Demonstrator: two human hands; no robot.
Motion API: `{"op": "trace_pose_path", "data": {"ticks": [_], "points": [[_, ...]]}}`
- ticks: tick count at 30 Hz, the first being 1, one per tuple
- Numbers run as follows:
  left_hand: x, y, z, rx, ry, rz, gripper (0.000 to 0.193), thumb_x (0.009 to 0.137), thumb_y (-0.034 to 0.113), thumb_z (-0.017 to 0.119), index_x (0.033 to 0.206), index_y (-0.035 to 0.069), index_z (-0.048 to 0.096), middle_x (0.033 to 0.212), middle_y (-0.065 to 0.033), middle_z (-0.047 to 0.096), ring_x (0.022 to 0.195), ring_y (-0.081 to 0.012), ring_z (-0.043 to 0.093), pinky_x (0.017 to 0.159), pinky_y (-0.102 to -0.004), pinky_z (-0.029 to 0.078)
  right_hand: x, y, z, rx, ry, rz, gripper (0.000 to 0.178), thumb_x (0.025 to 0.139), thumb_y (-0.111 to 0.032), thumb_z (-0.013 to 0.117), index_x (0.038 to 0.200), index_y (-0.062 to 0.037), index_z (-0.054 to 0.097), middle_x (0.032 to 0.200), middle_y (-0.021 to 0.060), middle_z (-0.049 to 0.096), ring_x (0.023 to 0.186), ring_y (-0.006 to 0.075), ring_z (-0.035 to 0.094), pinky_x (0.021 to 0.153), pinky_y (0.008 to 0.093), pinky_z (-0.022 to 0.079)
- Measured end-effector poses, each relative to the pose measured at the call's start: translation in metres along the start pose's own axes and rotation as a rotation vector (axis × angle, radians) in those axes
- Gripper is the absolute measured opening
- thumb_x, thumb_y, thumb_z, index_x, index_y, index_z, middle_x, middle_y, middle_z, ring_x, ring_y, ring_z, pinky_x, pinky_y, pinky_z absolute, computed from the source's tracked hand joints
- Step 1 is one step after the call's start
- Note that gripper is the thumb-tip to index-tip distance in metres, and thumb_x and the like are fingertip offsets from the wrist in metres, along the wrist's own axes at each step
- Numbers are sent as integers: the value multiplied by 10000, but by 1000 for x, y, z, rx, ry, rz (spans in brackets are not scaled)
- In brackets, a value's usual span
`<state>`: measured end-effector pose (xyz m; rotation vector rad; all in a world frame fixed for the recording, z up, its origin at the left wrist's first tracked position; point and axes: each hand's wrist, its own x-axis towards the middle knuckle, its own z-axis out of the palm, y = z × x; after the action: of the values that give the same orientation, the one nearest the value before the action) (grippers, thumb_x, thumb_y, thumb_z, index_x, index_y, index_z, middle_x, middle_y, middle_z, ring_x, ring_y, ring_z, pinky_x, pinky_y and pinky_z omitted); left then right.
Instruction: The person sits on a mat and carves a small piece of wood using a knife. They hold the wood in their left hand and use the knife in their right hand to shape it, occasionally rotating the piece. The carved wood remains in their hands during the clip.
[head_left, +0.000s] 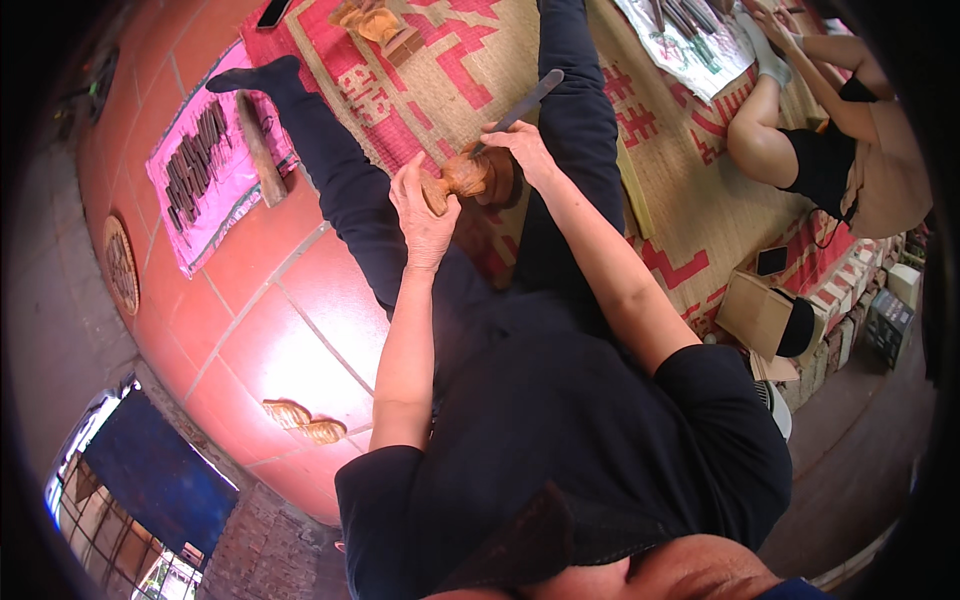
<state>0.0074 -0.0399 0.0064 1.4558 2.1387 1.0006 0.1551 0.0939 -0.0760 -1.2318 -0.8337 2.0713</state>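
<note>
Between my outstretched legs, my left hand point(425, 212) grips a small carved piece of brown wood point(463, 177), with fingers and thumb closed around its left end. My right hand point(522, 150) is closed on a long, flat, dark-grey file-like metal tool point(531, 100), whose rounded end points up and away. The tool's other end reaches down to the carving's right side, where my fingers partly hide it. A darker brown block point(503, 182) lies right below the carving; I cannot tell whether they touch.
A pink cloth point(165, 160) with several carving tools point(197, 160) lies left, beside a wooden mallet point(262, 150). Another carving point(378, 24) stands on the patterned mat point(440, 65). A carved piece point(305, 421) lies on red tiles. At right sits another person point(800, 130) near a cardboard box point(752, 312).
</note>
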Motion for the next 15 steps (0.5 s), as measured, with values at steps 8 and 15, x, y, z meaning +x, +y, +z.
{"op": "trace_pose_path", "data": {"ticks": [8,15], "points": [[0,0,1,-5,1,3,773,667,32,687,1387,107,417,1260,-149,450,1190,-337,437,1051,-425,365,5,3,-4,-54,72,-46,293,754,-101,762,1005,22,675,927,83,684,894,176,631,839,300,469],[0,-2,0,0,1,-8,769,668,32,686,1386,108,419,1264,-147,450,1190,-336,436,1046,-423,368,-3,0,1,-114,-76,-1,281,779,-98,737,1031,10,676,927,79,690,889,171,633,854,297,470]]}}
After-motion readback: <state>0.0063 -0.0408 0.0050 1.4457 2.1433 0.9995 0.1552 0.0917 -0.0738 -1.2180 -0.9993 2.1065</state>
